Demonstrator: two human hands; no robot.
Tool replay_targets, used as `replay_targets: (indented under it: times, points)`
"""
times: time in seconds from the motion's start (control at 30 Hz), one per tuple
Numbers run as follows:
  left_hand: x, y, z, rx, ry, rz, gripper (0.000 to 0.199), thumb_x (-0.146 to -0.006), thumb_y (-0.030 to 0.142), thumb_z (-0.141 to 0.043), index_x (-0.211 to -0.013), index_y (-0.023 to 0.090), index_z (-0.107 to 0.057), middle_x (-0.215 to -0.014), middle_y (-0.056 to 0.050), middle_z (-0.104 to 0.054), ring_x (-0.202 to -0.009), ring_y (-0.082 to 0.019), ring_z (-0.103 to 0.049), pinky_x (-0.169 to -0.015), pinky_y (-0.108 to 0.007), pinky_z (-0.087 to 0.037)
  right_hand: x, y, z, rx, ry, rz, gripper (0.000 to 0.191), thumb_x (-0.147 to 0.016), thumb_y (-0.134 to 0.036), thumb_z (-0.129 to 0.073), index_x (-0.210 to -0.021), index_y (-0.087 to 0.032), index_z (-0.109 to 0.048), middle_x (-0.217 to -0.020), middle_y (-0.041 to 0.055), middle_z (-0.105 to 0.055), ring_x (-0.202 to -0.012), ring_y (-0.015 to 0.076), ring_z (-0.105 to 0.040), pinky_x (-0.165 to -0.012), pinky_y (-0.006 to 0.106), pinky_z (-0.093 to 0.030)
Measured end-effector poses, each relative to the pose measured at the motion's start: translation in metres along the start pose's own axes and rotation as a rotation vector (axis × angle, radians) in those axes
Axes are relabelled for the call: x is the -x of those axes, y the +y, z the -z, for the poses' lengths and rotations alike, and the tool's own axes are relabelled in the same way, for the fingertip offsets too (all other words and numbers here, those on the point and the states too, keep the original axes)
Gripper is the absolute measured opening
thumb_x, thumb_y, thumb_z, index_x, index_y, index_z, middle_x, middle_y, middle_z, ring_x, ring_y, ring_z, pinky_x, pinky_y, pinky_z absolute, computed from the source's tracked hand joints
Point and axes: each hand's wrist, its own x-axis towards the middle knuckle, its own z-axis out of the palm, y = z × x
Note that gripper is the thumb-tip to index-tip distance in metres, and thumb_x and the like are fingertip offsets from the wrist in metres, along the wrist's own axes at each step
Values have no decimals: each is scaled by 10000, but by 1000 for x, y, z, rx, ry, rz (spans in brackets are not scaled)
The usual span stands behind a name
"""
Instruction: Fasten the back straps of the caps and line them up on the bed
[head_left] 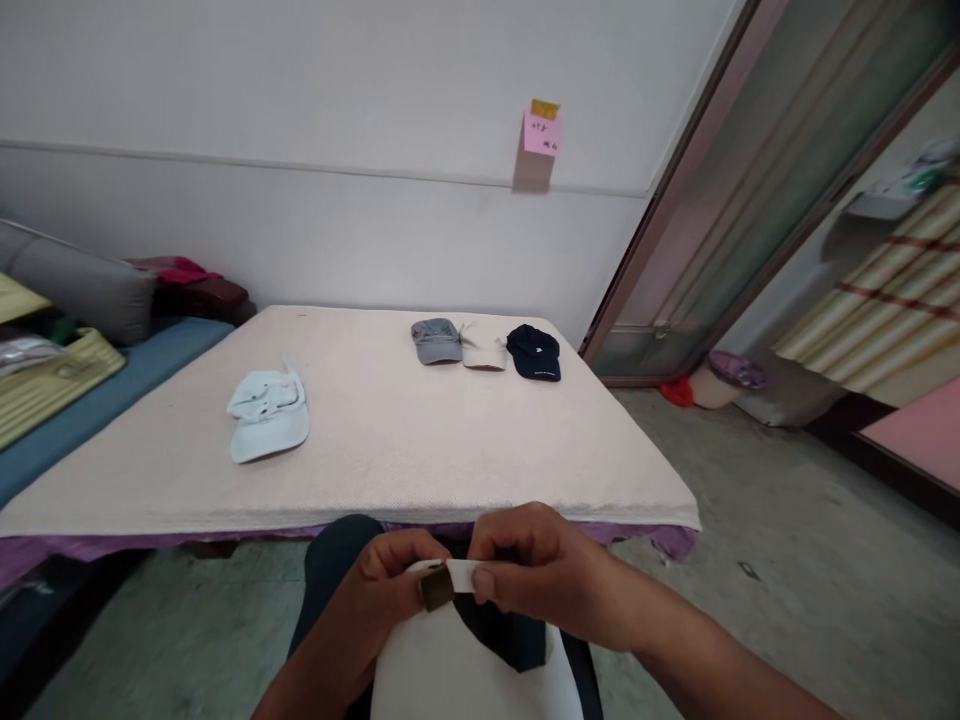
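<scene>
Monitoring remotely: left hand (394,585) pinched at metal buckle (436,589), right hand (536,570) pinching white strap (462,575). White cap (439,665) just below both hands. I judge strap could slip free if right pinch slackens; buckle could twist if left hold loosens.

Three caps (484,351) are set in a row near the back edge of the cloth-covered surface (375,440), right of centre, and a lone cap (271,428) is placed to their left, nearer the front. A note (541,133) is stuck to the wall (337,235) behind. Before the surface (over the legs (334,565)), another cap (465,670) is held between the left hand (390,585) and the right hand (534,562).
</scene>
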Motion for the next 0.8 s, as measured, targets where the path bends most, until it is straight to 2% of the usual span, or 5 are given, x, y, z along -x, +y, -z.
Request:
replay_targets:
  times: [0.2,0.57,0.8]
  points:
    - [0,0,2,-66,-50,17,190,-634,323,-810,-675,165,-713,-510,20,-577,-426,-55,-433,-439,-188,-285,-1,-3,5,43,-62,-50,176,-835,-300,-605,-764,-140,-612,-598,-47,-460,-505,49,-340,-422,179,-235]
    - [4,6,-8,-190,-15,63,283,-595,418,-809,-629,156,-707,-497,25,-544,-437,-58,-399,-445,-198,-263,4,-14,15,218,-128,-108,100,-804,-197,-566,-710,-162,-570,-558,-62,-436,-481,46,-350,-404,163,-253]
    - [3,6,-10,-188,-45,58,281,-627,418,-801,-632,156,-700,-524,26,-543,-464,-59,-403,-463,-194,-269,0,-13,15,174,-152,-114,198,-831,-308,-599,-712,-152,-573,-565,-58,-440,-486,44,-355,-410,168,-245]
